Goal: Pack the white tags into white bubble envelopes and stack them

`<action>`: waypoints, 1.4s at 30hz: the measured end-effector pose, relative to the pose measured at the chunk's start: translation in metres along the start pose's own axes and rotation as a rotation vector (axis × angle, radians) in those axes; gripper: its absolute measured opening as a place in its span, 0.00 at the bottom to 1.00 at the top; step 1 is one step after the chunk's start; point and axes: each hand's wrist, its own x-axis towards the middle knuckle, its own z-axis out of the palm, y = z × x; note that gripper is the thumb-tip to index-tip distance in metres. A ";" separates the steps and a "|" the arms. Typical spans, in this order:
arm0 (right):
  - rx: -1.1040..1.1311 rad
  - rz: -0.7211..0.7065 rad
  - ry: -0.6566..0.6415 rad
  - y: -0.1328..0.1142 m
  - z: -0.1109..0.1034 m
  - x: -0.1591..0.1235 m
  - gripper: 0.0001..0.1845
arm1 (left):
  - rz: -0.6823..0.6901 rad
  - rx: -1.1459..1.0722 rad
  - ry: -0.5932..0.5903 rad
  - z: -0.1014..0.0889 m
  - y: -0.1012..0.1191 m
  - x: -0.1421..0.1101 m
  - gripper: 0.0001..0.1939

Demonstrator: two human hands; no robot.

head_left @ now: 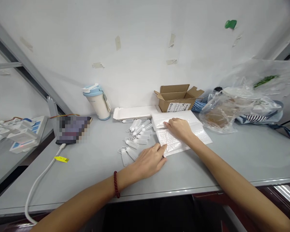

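A white padded bubble mailer (pixel 197 133) lies flat on the grey table. My left hand (pixel 151 161) has thumb and fingers closed on its near left corner, and a dark red bead bracelet (pixel 116 184) circles that wrist. Higher up, my right hand (pixel 180 128) rests on the mailer with curled fingers, gripping at a fold near its left side. The fingertips of both hands are partly hidden. Several small translucent plastic bottles or tags with thin loops (pixel 141 141) are scattered left of the mailer, some just beyond my left hand.
Along the wall stand a cream tumbler with blue lid (pixel 98 104), a long white box (pixel 135 112) and an open cardboard box (pixel 176 98). Clear plastic bags (pixel 222 112) sit at right. A phone (pixel 73 130) with a white cable (pixel 42 175) and a power strip (pixel 30 135) are left.
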 end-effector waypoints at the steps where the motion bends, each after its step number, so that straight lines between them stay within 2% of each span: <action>1: 0.010 0.002 0.008 0.000 0.000 0.000 0.24 | 0.003 -0.003 -0.001 0.000 0.000 0.000 0.22; 10: 0.029 0.018 0.077 0.000 0.003 -0.002 0.20 | -0.055 0.014 0.021 0.001 -0.002 0.002 0.14; 16: 0.099 0.054 -0.028 -0.003 -0.001 -0.005 0.22 | -0.050 0.009 0.028 0.003 -0.002 0.001 0.12; 19: 0.124 0.067 -0.042 -0.005 0.001 -0.006 0.25 | -0.042 -0.021 0.038 0.004 -0.001 0.000 0.13; 22: 0.138 0.075 -0.042 -0.004 0.002 -0.006 0.25 | 0.013 -0.034 0.104 -0.005 -0.005 0.002 0.14; 25: 0.147 0.069 -0.045 -0.003 0.002 -0.006 0.25 | 0.014 -0.008 0.337 -0.026 -0.028 0.005 0.15; 27: 0.161 0.065 -0.042 -0.002 0.001 -0.006 0.25 | -0.102 0.080 0.546 -0.042 -0.057 0.006 0.15; 29: 0.173 0.069 -0.035 -0.001 -0.001 -0.006 0.25 | -0.209 0.206 0.633 -0.055 -0.093 0.004 0.15; 32: 0.185 0.067 -0.009 0.000 -0.002 -0.007 0.24 | -0.292 0.293 0.584 -0.062 -0.139 -0.002 0.15; 34: 0.194 0.063 0.007 0.001 -0.003 -0.007 0.24 | -0.313 0.300 0.530 -0.062 -0.157 -0.004 0.16; 37: 0.205 0.064 0.021 0.001 -0.003 -0.008 0.24 | -0.334 0.296 0.488 -0.059 -0.164 -0.003 0.17; 42: 0.222 0.052 0.053 0.001 -0.001 -0.009 0.24 | -0.338 0.360 0.452 -0.054 -0.159 0.001 0.18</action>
